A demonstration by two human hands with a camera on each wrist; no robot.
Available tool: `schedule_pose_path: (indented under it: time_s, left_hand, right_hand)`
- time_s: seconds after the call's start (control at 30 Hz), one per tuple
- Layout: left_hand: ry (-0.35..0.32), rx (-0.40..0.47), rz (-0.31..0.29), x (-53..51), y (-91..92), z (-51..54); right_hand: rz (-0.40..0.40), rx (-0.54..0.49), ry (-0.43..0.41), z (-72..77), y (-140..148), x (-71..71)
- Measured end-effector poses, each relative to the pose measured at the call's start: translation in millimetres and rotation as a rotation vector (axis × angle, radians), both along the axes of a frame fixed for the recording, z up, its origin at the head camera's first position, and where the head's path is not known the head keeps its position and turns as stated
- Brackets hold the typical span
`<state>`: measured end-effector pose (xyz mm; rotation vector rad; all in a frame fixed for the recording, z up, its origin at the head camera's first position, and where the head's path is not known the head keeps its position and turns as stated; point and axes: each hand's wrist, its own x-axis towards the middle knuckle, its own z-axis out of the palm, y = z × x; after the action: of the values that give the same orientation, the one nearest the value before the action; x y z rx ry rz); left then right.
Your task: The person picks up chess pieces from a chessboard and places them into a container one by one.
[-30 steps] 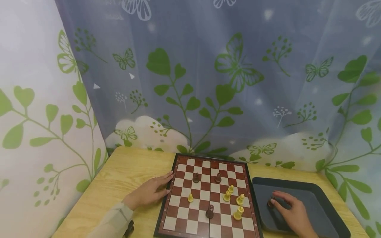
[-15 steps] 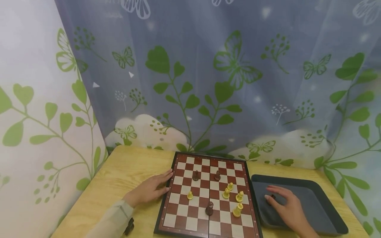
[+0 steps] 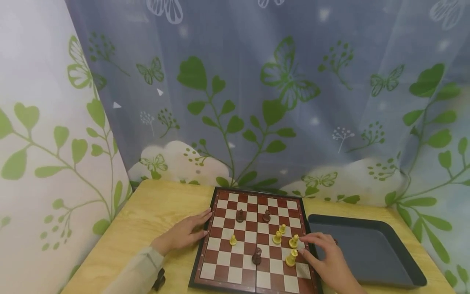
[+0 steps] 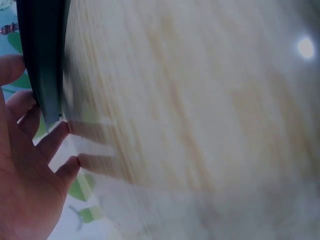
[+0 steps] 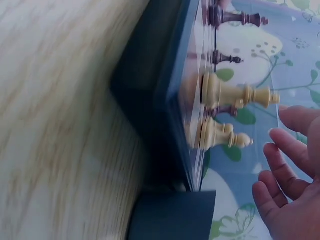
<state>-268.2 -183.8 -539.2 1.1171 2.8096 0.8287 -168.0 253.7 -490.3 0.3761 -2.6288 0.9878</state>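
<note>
Touching the chessboard (image 3: 242, 263): left hand (image 3: 183, 234), right hand (image 3: 328, 259) beside yellow pieces (image 3: 291, 259).

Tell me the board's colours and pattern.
Red-brown and white checks on the board, with a black rim; clearest in the head view.

We find no text, label, brand or number that we can read in any of the three views. Along the border of the chessboard (image 3: 223, 259) we make out small pale marks (image 3: 202, 267) (hardly more than dots to us), too tiny to tell as letters or figures. High on the left of the curtain (image 3: 220, 36), we see faint pale traces, too blurred to read.
</note>
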Motion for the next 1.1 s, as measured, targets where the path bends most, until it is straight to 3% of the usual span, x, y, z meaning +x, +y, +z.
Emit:
schedule_pose_path:
  time_s: [0.2,0.43,0.8,1.1]
  left_hand:
    - [-0.001,0.01,0.018,-1.5,1.7,1.2]
    - [0.028,0.015,-0.003,1.0,1.3,1.0]
    - [-0.033,-0.009,0.016,1.0,1.8,0.3]
    - [-0.001,0.01,0.0,0.9,2.1,-1.3]
  right_hand:
    - [0.009,-0.009,-0.135,5.2,-8.4,0.5]
    - [0.028,-0.017,-0.289,7.8,-10.6,1.9]
    - [0.062,-0.014,-0.329,6.5,-8.2,2.4]
    - [0.118,-0.006,-0.348,0.8,-4.1,0.2]
